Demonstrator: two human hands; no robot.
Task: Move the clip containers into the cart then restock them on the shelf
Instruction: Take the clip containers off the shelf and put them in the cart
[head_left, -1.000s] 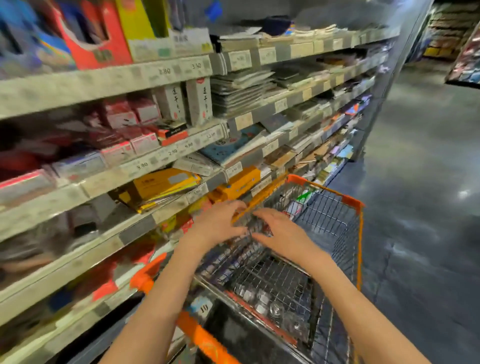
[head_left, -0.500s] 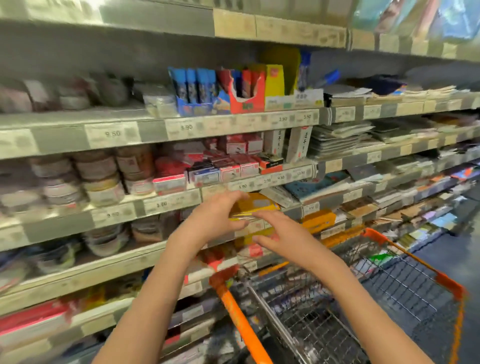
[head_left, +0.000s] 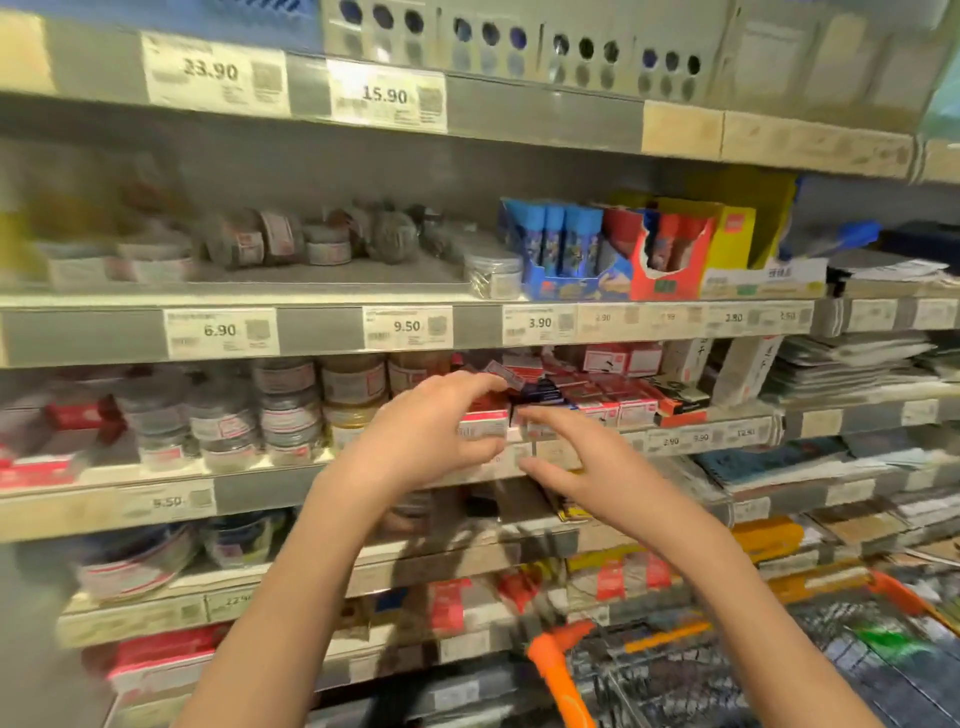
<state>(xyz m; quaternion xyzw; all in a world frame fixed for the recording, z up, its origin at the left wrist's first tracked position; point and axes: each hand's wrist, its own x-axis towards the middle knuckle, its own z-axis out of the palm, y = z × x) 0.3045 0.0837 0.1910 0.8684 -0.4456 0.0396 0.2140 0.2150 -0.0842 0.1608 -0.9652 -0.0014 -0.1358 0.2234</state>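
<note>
Both hands are raised to the middle shelf (head_left: 363, 480). My left hand (head_left: 434, 434) curls its fingers over the front of a red-and-white box (head_left: 485, 418), thumb low and fingertips on top, so it seems to pinch that box at the shelf lip. My right hand (head_left: 576, 460) sits just beside it with fingers spread and loose; blur hides whether it touches the small dark pack (head_left: 540, 392) or anything else, so I read it as holding nothing.

Low at the right, the orange-handled cart (head_left: 558, 670) stands near me, its wire basket smeared by motion; what lies in it cannot be made out.

Behind the hands, more red boxes (head_left: 613, 400) crowd the same shelf. To their left stand stacked clear round clip containers (head_left: 288, 410), and a further scatter of them (head_left: 322, 236) sits on the shelf above.

I judge this to be the restocking half: a pack is being seated on the shelf. The next move calls for sliding it square into its row, letting go cleanly, then reaching back down into the cart.
</note>
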